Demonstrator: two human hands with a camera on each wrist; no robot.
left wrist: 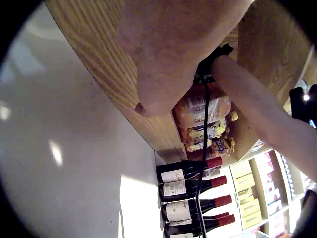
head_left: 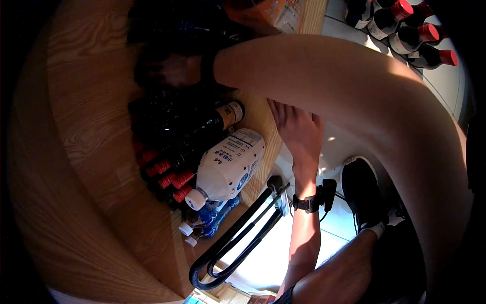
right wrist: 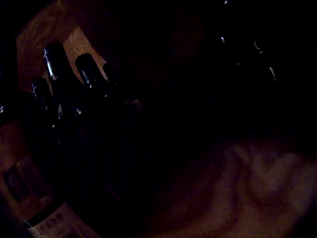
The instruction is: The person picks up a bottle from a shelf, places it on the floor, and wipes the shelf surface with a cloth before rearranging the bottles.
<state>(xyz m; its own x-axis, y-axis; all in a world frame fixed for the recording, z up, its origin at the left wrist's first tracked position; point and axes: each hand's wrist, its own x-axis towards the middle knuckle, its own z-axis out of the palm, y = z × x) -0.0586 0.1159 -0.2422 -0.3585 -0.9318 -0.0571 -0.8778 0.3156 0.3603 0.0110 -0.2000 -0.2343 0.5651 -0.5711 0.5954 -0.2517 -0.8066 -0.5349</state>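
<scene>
My right hand (head_left: 174, 71) reaches deep into a wooden shelf among dark wine bottles (head_left: 197, 121). Shadow covers its fingers, and I cannot tell whether they grip a bottle. In the right wrist view, bottle necks (right wrist: 89, 69) stand out dimly near the blurred hand (right wrist: 247, 183). My left hand (head_left: 298, 131) rests at the wooden front edge of the shelf (head_left: 260, 109), its fingers extended and nothing visible in them. The left wrist view shows this hand (left wrist: 163, 74) against the same edge, with the right arm (left wrist: 267, 114) passing into the shelf beyond it.
Beside the dark bottles lie a large white bottle (head_left: 230, 162), blue-labelled water bottles (head_left: 217, 218) and red-capped bottles (head_left: 162, 167). An orange package (head_left: 266, 15) sits at the shelf's other end. More red-topped wine bottles (left wrist: 181, 190) stand on the floor. A black-railed metal frame (head_left: 235, 238) is near my left forearm.
</scene>
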